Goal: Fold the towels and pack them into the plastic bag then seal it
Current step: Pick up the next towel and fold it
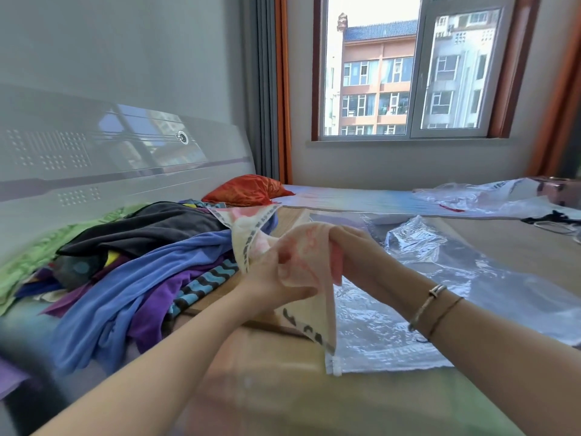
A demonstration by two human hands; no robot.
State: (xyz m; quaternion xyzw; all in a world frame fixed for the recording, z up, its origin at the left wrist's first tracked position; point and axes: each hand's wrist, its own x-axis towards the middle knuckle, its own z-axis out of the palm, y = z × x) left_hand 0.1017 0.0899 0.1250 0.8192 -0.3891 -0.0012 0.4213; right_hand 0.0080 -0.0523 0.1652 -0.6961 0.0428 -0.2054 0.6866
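Both of my forearms reach in from the near edge, and between them my left hand (267, 278) and right hand (352, 247) grip the same pink and cream towel (301, 262), held up above the bed (518, 243). Fingers (294, 292) of my left hand are curled round its lower bunched part; those of my right are clenched on the upper fold, and 1 corner hangs down toward me. Just right of the towel, under my right wrist, the clear plastic bag (440, 278) lies flat, its long axis running away to the far right, so my right hand is nearer it. Left of my hands sits the pile of unfolded towels (141, 262). Farther off lie a red cushion (248, 190) and the window (408, 67).
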